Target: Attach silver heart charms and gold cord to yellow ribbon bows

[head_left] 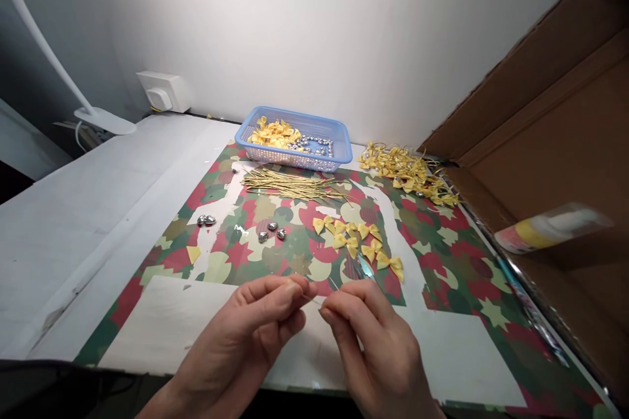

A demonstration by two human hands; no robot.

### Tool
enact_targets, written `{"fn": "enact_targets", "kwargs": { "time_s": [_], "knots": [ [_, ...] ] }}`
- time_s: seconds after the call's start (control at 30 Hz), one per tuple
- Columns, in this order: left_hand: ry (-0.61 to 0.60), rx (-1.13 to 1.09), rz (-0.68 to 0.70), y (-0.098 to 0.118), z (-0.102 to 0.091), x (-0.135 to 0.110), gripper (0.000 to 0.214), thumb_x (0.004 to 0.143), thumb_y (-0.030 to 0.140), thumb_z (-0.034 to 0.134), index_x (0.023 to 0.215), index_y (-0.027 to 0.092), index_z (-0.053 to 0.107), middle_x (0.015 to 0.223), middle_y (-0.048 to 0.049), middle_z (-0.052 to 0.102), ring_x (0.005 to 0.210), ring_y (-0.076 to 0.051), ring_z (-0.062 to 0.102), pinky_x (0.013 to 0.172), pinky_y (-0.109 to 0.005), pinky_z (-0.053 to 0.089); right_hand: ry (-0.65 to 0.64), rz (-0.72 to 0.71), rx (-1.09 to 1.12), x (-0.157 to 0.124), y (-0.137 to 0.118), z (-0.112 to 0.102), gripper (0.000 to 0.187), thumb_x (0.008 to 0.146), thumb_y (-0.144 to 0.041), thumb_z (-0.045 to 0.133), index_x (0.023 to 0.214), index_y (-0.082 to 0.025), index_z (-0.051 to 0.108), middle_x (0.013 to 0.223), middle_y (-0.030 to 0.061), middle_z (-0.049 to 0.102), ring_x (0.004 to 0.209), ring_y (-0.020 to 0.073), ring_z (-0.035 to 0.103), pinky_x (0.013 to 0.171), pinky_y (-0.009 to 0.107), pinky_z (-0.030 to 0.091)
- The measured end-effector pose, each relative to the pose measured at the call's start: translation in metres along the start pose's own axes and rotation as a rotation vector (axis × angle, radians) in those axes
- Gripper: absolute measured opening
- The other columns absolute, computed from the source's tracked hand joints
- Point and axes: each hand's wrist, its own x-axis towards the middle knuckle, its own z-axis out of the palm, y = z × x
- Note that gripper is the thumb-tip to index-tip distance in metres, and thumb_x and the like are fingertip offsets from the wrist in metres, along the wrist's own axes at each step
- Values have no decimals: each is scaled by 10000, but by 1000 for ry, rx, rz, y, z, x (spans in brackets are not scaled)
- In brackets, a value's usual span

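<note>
A thin gold cord [311, 300] stretches between my two hands above the table's front part. My left hand [263, 317] pinches it between thumb and fingertips. My right hand [376, 334] grips the other part, and a fine end sticks up beside its fingertips. Beyond the right hand lie several yellow ribbon bows [346, 236]. Close to them rests a small teal tool, perhaps snips [365, 266], partly hidden. Silver beads [272, 227] form a small group beyond the left hand, with more beads [206, 220] farther left. A bundle of gold cords [295, 184] lies behind.
At the back stands a blue plastic basket [295, 158] holding yellow bows and silver beads. Bows with cords attached [407, 173] are heaped right of it. A cardboard box wall [555, 124] and a glue-like bottle [550, 229] bound the right side. A lamp base [105, 120] sits left.
</note>
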Motion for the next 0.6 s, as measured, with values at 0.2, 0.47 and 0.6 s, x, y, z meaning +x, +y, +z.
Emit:
{"fn": "enact_targets", "kwargs": {
  "time_s": [0.2,0.47,0.6],
  "knots": [
    [-11,257,198,-5,-1,5,173,792,357,951,781,197,884,836,-26,768,835,-127,655,725,-119,537,18,16,49,5,-9,-9,224,988,-14,555,1049,-215,633,933,28,619,773,124,637,728,225,562],
    [-312,592,278,-14,-9,2,275,1010,258,711,749,211,785,741,10,720,733,-135,643,730,-203,526,94,-28,83,26,-12,-3,205,963,-10,566,918,-195,643,848,12,621,682,104,615,632,205,528],
    [-335,562,211,-10,-9,2,243,957,235,757,724,203,820,734,-14,769,735,-164,683,734,-247,549,59,-31,140,26,-13,-2,219,955,-1,551,891,-190,641,826,13,605,648,101,595,598,200,515]
  ]
}}
